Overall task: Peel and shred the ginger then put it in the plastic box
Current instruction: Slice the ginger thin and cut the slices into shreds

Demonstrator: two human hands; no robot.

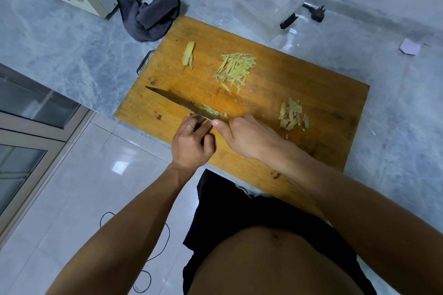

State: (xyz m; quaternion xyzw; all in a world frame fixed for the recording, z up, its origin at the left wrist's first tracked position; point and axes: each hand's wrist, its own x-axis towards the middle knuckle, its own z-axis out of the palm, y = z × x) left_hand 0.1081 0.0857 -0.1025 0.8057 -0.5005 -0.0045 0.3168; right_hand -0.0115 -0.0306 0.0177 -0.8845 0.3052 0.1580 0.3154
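the pale yellow ginger slices being cut (211, 110) lie at the near left part of the scuffed orange-brown wooden chopping board (311, 93), pressed against the far face of the dark broad-bladed kitchen knife (177, 102). their long axis runs along the blade, which slants from its tip at far left down to the handle at near right. the left hand (191, 141) sits on the near side of the blade, curled fingers touching the knife; what they pin, if anything, is hidden. the right hand (242, 136) grips the handle, thumb along it. it is the left hand that is nearer the slices. finished shreds (236, 68) lie farther up the board, toward the clear rectangular plastic box (266, 2) on the grey marble counter beyond.
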